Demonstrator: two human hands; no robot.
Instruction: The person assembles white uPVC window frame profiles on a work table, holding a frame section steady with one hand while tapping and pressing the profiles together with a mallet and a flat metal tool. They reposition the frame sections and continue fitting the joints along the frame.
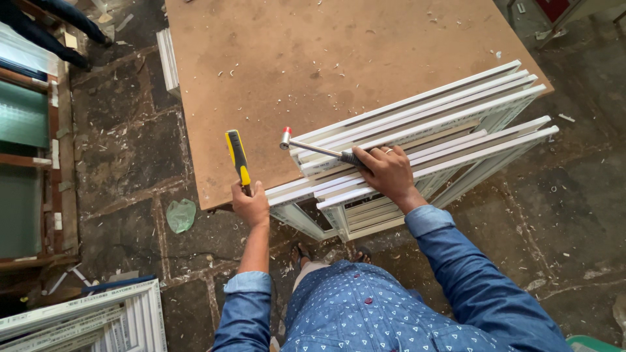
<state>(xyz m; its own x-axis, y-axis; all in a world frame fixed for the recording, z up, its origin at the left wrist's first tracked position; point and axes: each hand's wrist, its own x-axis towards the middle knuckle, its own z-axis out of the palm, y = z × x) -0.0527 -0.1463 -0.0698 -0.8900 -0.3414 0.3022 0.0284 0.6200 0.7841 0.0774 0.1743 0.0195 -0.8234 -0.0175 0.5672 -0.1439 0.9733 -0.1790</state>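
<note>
My left hand [251, 205] grips a chisel [238, 158] with a yellow and black handle, held upright over the near edge of a brown board table [313, 58]. My right hand [390, 173] holds a small hammer [313, 148] with a metal shaft and a round head that points left. That hand rests on a stack of white window frames [450, 130], which lies across the table's near right corner and overhangs its edge.
White shavings litter the board. The stone floor holds a green plastic scrap [180, 215], more white frames [85, 319] at the lower left, and glazed wooden frames [26, 150] along the left. Another white profile [168, 58] leans by the table's left side.
</note>
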